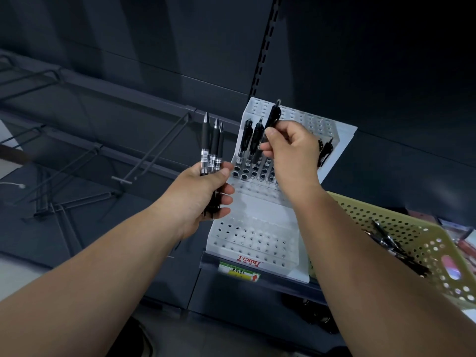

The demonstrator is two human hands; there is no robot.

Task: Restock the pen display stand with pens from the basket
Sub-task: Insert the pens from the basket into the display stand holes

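Left hand point(203, 191): thumb and fingers curled round a bundle of three black pens point(212, 150), tips pointing up, just left of the stand.
Right hand point(291, 150): thumb and fingertips pinch a single black pen point(272, 115) near its middle, clip end up, tilted over the stand's upper rows; whether its lower end sits in a hole cannot be told.
Pen display stand point(257, 210): white, stepped, rows of round holes, red "TOME" lettering on the front edge; it stands on a dark shelf point(103, 228).
Stocked pens, left point(251, 140): two black ones upright at the upper left, just beside the pinched pen.
Stocked pens, right point(325, 152): more black pens at the upper right (partly hidden behind the right hand).
Basket point(412, 235): pale yellow-green, perforated, just right of the stand, with loose black pens point(394, 243) lying inside.
Shelf-edge label point(239, 273): green and yellow with a red arrow, below the stand's front.
Wire hooks point(159, 149): dark, on the shelf left of the hands.
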